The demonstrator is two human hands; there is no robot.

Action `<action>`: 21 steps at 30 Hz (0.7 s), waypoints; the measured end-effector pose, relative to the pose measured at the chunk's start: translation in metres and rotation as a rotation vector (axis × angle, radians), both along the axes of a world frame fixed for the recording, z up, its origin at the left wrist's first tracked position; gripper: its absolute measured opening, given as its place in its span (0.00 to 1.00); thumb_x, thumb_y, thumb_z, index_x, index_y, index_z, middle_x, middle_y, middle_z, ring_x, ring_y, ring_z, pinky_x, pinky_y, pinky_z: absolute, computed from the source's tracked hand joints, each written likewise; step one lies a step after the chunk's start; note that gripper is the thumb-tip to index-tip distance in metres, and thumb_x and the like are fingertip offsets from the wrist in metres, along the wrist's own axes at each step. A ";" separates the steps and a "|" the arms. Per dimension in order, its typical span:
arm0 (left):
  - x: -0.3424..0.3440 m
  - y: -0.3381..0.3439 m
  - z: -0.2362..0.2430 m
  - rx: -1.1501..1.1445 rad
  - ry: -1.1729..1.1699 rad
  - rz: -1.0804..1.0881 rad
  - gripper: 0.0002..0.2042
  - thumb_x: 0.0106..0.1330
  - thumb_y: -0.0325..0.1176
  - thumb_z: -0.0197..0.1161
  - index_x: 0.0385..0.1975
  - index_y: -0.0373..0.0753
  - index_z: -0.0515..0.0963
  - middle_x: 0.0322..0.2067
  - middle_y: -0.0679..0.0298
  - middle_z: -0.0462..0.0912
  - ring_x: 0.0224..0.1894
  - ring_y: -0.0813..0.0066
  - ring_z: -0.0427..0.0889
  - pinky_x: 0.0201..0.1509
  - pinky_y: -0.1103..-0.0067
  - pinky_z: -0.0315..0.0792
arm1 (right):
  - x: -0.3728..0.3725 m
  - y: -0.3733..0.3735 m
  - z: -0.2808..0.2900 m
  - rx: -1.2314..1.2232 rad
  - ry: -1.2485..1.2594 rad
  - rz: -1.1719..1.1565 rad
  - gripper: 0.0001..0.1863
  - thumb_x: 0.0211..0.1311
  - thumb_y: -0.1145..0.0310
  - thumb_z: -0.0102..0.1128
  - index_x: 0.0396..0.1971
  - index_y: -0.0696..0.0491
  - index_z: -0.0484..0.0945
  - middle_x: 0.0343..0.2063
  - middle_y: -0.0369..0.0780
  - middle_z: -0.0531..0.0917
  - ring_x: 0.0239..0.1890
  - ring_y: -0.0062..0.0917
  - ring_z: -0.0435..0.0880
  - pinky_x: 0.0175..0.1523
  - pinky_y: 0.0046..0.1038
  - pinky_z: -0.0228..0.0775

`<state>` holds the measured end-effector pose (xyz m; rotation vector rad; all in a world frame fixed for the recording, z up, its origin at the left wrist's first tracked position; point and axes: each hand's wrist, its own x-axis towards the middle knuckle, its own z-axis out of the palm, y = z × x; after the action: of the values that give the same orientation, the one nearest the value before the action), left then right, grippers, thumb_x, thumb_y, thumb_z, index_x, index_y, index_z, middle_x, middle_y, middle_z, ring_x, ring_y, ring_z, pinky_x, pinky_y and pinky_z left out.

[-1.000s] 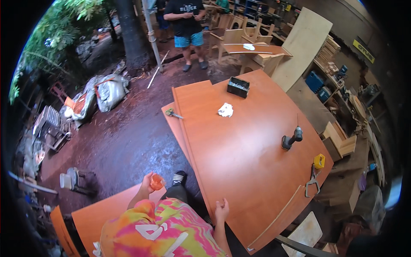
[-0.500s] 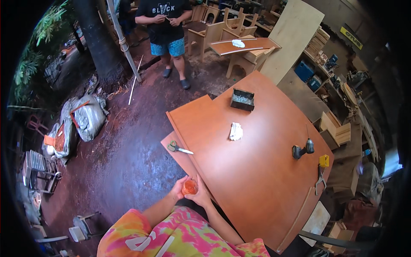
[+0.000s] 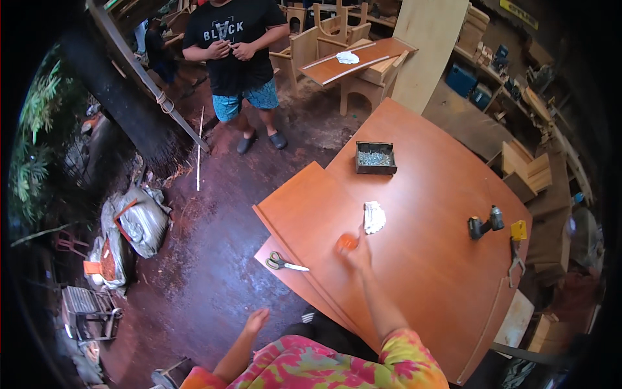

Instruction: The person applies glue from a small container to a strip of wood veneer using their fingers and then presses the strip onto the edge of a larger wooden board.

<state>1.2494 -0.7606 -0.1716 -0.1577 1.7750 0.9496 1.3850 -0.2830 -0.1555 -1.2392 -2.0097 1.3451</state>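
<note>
My right hand is stretched over the orange-brown board, closed around a small round orange object that resembles a tub or jar. Motion blur hides its exact kind. Just beyond it lies a crumpled white cloth or paper. Off the board's near left edge, above the floor, my left hand hangs empty, its fingers loosely extended. Scissors with dark and green handles rest on a lower panel left of my right hand. Farther back on the board stands a black box of screws.
A cordless drill and a yellow object sit toward the board's right side. Another person stands beyond the far left edge. Wooden chairs are behind, a tree trunk and filled sacks at left.
My hands have parted. The right carried the orange object forward and right over the board; the left let go and dropped back. The view has shifted, and the other person appears closer.
</note>
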 end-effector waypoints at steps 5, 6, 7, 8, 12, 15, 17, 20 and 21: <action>0.006 -0.159 0.037 -0.248 0.217 0.245 0.16 0.73 0.45 0.66 0.23 0.44 0.79 0.19 0.78 0.70 0.22 0.86 0.65 0.24 0.81 0.56 | -0.085 0.153 0.018 0.089 -0.165 -0.234 0.59 0.47 0.56 0.79 0.78 0.50 0.54 0.57 0.55 0.79 0.62 0.50 0.78 0.68 0.43 0.70; 0.007 -0.188 0.038 -0.280 0.156 0.329 0.16 0.72 0.43 0.66 0.24 0.42 0.80 0.20 0.76 0.75 0.23 0.81 0.73 0.23 0.76 0.62 | -0.088 0.182 0.002 0.112 -0.179 -0.264 0.59 0.46 0.57 0.80 0.78 0.49 0.55 0.59 0.54 0.78 0.62 0.50 0.77 0.68 0.44 0.70; 0.005 -0.208 0.041 -0.357 0.330 -0.103 0.15 0.72 0.45 0.65 0.29 0.40 0.82 0.23 0.72 0.79 0.25 0.78 0.76 0.25 0.75 0.66 | -0.095 0.201 -0.014 0.136 -0.192 -0.283 0.59 0.46 0.58 0.80 0.78 0.48 0.55 0.60 0.53 0.77 0.63 0.49 0.76 0.68 0.44 0.70; 0.008 -0.214 0.050 -0.458 0.558 -0.488 0.16 0.71 0.46 0.65 0.34 0.38 0.85 0.26 0.67 0.83 0.27 0.74 0.80 0.27 0.73 0.70 | -0.108 0.208 -0.020 0.128 -0.189 -0.271 0.59 0.46 0.58 0.80 0.78 0.48 0.55 0.60 0.53 0.77 0.63 0.49 0.76 0.68 0.44 0.70; 0.036 -0.208 0.069 -0.544 0.222 0.222 0.16 0.68 0.44 0.68 0.35 0.34 0.86 0.26 0.66 0.83 0.29 0.73 0.81 0.30 0.72 0.71 | -0.111 0.209 -0.033 0.197 -0.264 -0.383 0.61 0.44 0.60 0.83 0.78 0.49 0.55 0.67 0.50 0.72 0.68 0.48 0.72 0.71 0.47 0.65; 0.029 -0.204 0.061 -0.529 0.299 0.156 0.17 0.66 0.43 0.69 0.37 0.31 0.86 0.25 0.66 0.82 0.30 0.75 0.80 0.32 0.72 0.72 | -0.107 0.192 -0.052 0.209 -0.230 -0.580 0.57 0.47 0.62 0.81 0.77 0.49 0.56 0.69 0.48 0.71 0.70 0.47 0.69 0.73 0.49 0.62; 0.031 -0.203 0.055 -0.509 0.414 0.106 0.16 0.67 0.42 0.67 0.36 0.31 0.86 0.25 0.67 0.82 0.30 0.77 0.78 0.32 0.74 0.71 | -0.104 0.168 -0.047 0.122 -0.397 -0.538 0.54 0.52 0.62 0.76 0.78 0.48 0.55 0.73 0.48 0.66 0.74 0.46 0.64 0.73 0.50 0.60; -0.011 -0.178 0.043 -0.578 0.450 -0.036 0.15 0.64 0.41 0.66 0.36 0.34 0.87 0.28 0.56 0.87 0.35 0.71 0.85 0.42 0.67 0.77 | -0.069 0.164 -0.074 0.105 -0.438 -0.569 0.46 0.55 0.61 0.71 0.75 0.51 0.62 0.65 0.49 0.77 0.64 0.50 0.76 0.68 0.47 0.68; -0.015 -0.169 0.036 -0.471 0.416 0.039 0.16 0.66 0.43 0.65 0.37 0.33 0.87 0.30 0.58 0.88 0.35 0.70 0.84 0.42 0.67 0.77 | -0.069 0.160 -0.076 0.037 -0.430 -0.547 0.44 0.56 0.62 0.70 0.74 0.52 0.65 0.61 0.50 0.81 0.59 0.52 0.81 0.66 0.46 0.72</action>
<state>1.2342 -0.9295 -0.1352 -0.3110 2.3729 0.6013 1.3159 -0.1231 -0.2314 -2.0047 -1.7297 0.8217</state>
